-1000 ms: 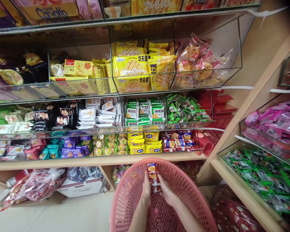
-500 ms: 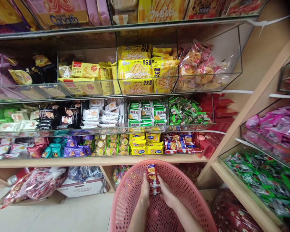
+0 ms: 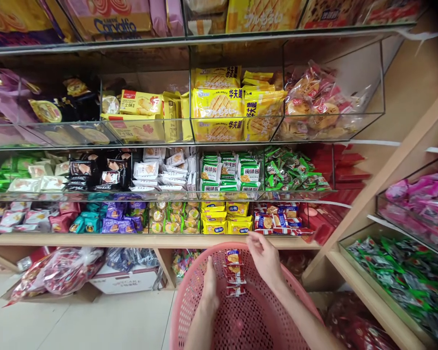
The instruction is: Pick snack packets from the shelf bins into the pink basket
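A row of small red-and-blue biscuit packets (image 3: 234,273) lies stacked inside a pink plastic basket (image 3: 180,311), against its far wall. My left hand (image 3: 209,288) is beside the packets on their left, fingers straight and holding nothing. Raised over the far right part of the basket is my right hand (image 3: 265,257), its fingers loosely bent and apart from the packets. It is close to the wooden shelf edge, just below the bin of matching red-and-blue packets (image 3: 277,218). No item shows in either hand.
Clear-fronted shelf bins hold yellow packets (image 3: 226,224), green-and-white packets (image 3: 229,172) and yellow waffle packs (image 3: 219,104). A side shelf on the right holds green wrapped sweets (image 3: 390,277). Under the shelf at left stand a white carton (image 3: 126,281) and bagged goods (image 3: 67,272).
Both hands have come away from the biscuit packets, which now rest in the basket. My right hand has moved up and right towards the shelf; the left shifted slightly left. The view has moved slightly.
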The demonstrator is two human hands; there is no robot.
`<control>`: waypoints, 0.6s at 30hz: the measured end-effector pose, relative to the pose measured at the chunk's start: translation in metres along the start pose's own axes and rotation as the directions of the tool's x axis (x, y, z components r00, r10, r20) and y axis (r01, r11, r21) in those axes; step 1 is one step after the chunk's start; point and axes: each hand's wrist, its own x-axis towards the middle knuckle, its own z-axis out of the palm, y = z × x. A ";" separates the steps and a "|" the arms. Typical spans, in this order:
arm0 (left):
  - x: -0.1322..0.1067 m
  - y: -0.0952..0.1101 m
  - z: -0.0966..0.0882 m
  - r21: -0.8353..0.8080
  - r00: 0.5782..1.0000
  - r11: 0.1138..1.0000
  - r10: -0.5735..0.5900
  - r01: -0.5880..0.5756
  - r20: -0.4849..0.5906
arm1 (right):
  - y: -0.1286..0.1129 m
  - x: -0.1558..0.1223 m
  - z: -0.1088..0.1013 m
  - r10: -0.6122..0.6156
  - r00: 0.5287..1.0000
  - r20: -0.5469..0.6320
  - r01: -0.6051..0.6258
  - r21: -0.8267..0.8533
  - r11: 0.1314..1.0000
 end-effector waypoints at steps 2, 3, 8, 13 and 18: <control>-0.006 0.003 0.000 -0.004 1.000 1.000 0.018 -0.018 0.016 | -0.023 0.016 0.012 -0.284 0.959 0.015 0.282 -0.175 0.943; -0.009 0.003 -0.001 -0.005 0.999 1.000 0.025 -0.025 0.025 | -0.032 0.024 0.020 -0.396 0.918 0.038 0.391 -0.262 0.882; -0.018 0.007 -0.011 -0.049 0.997 0.998 0.042 -0.039 0.071 | -0.049 0.058 0.061 -0.564 0.793 0.232 0.584 -0.557 0.591; -0.021 0.009 -0.021 -0.050 0.994 0.993 0.103 -0.105 -0.041 | -0.036 0.067 0.080 -0.559 0.784 0.269 0.583 -0.630 0.513; -0.016 0.004 -0.024 -0.066 0.997 0.995 0.073 -0.075 -0.030 | -0.028 0.066 0.083 -0.583 0.770 0.259 0.588 -0.643 0.491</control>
